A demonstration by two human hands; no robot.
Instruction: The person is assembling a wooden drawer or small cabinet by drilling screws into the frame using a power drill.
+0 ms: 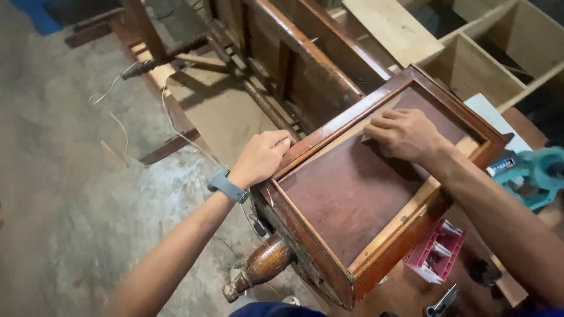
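- The left hand (261, 157) grips the left rim of a dark wooden drawer (352, 188), fingers curled closed over the edge near its far-left part; a grey-blue wristband (227, 186) sits on that wrist.
- The right hand (405, 134) lies inside the drawer, toward its far right corner, fingers bent and pressed down against the brown bottom panel; whether it pinches anything small there cannot be told.
- The drawer rests tilted on a cluttered workbench (405, 287), its near corner pointing toward the camera, its rim reddish and worn, a paler wood strip along the right inner side.
- A turned wooden leg (261, 267) sticks out below the drawer's near-left edge.
- A red plastic box (436, 251) with small compartments lies just beside the drawer's near-right edge.
- A teal power tool (534, 173) sits past the drawer's right corner, at the right edge of the bench.
- Pale wooden shelving (470, 64) stands beyond the drawer's far corner.
- Dark furniture frames (305, 53) lie on the concrete floor (59, 176) to the left, with a thin white cord (117, 126) trailing beside them.
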